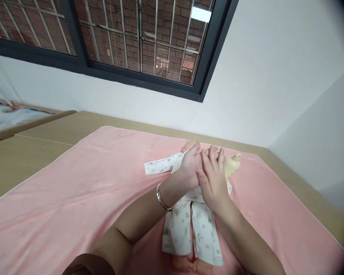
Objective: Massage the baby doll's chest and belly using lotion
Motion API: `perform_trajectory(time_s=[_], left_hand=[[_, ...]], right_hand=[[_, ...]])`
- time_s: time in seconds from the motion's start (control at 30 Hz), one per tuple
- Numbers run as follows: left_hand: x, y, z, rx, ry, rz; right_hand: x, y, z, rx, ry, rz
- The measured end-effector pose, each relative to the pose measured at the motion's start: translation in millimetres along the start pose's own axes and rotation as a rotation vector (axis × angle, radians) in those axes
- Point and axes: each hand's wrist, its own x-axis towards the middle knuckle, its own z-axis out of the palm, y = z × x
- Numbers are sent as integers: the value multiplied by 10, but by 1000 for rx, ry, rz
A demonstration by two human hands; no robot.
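A baby doll [233, 163] lies on a pink blanket [74, 191], dressed in a white printed romper [189, 225]. The doll's head shows just past my fingers, and one bare doll arm sticks out at the right. The romper's empty left sleeve lies flat on the blanket. My left hand [190, 166], with a silver bracelet on the wrist, rests on the doll's chest with fingers curled. My right hand [213, 177] lies beside it over the chest, fingers stretched toward the collar. What the fingers grip is hidden.
The blanket covers a tan mattress [31, 152] set against a white wall. A barred window [117, 42] is above. A framed picture [14, 116] leans at the far left.
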Motion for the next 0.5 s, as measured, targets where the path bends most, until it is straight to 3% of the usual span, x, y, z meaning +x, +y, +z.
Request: perform_trajectory(time_s=[0.1,0.23,0.33,0.5], left_hand=[[-28,-8,20,35,68,11],[-65,-32,-24,120,-10,24],[-43,-108,-63,140,-11,78],[22,-288,3,110,83,147]], right_hand=[[-110,-219,-13,63,-75,-58],[-254,-442,-93,120,-145,-118],[-315,-506,-175,176,-174,-154],[-309,-482,-235,239,-110,-149]])
